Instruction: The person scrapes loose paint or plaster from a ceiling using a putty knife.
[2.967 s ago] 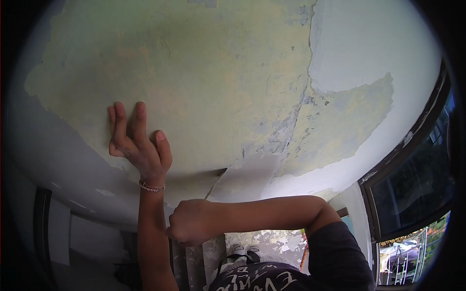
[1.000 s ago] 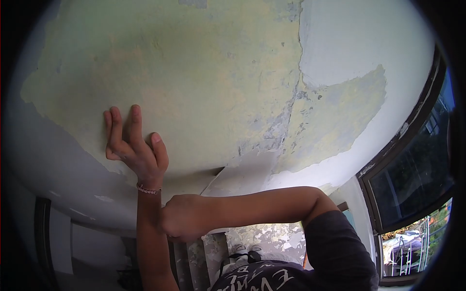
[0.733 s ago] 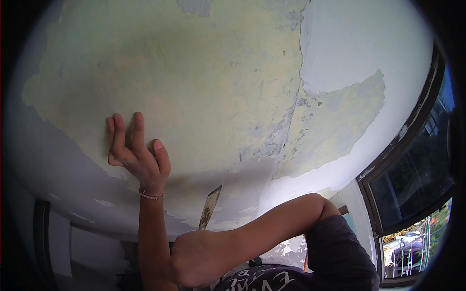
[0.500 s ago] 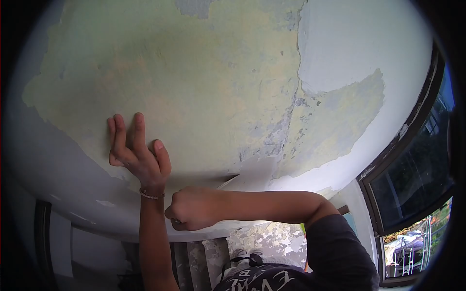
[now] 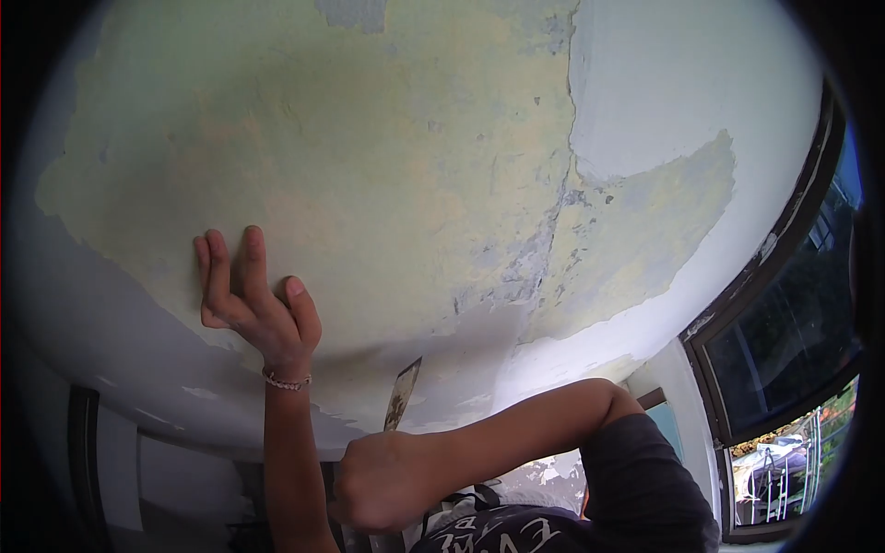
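Note:
My left hand (image 5: 263, 313) rests against the wall (image 5: 350, 184) with its fingers spread, a beaded bracelet at the wrist. Lower and to the right, my right hand (image 5: 387, 484) is closed in a fist around a scraper (image 5: 403, 394). Its flat, stained metal blade points up from the fist, and the handle is hidden inside. A gap seems to lie between the blade tip and the wall. Patchy yellow-green plaster shows where the white paint (image 5: 682, 83) is gone, with a ragged paint edge just above the blade.
A crack (image 5: 553, 230) with grey pitted spots runs down the wall. On the right is a dark-framed window (image 5: 784, 341). Pale flakes (image 5: 553, 472) lie on the floor below, partly behind my right arm. A dark frame (image 5: 81, 452) stands at the lower left.
My right hand has come down, and the scraper blade now shows more fully and points upward. My left hand has shifted slightly down and left in view, still spread on the wall.

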A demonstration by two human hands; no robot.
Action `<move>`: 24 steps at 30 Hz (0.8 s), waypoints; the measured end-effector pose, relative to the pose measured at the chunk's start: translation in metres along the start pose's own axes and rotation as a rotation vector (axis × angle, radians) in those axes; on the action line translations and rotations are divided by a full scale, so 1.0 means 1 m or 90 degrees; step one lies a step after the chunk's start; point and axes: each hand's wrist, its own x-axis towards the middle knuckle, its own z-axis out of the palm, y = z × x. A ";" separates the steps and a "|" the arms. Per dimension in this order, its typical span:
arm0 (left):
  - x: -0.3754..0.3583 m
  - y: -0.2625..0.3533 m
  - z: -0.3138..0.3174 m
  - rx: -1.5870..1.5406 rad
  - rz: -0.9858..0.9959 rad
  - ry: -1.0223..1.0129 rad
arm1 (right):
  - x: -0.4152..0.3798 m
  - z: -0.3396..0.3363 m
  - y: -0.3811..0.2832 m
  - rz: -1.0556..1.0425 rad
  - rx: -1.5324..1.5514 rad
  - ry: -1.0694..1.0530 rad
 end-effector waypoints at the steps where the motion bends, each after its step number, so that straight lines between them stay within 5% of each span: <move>1: -0.001 0.000 -0.001 -0.001 0.001 -0.008 | 0.001 -0.004 -0.001 -0.003 -0.012 -0.003; 4: -0.002 0.000 -0.002 0.021 -0.009 -0.009 | 0.003 -0.008 0.030 0.108 -0.038 -0.020; 8: 0.002 -0.001 0.000 0.008 -0.005 -0.005 | 0.004 -0.014 -0.002 0.010 0.019 0.028; 12: -0.001 0.001 -0.005 0.002 -0.003 -0.020 | -0.003 -0.005 0.044 0.146 -0.007 0.090; 24: -0.001 0.001 -0.003 0.018 -0.005 -0.001 | 0.005 -0.018 0.007 0.043 -0.054 0.055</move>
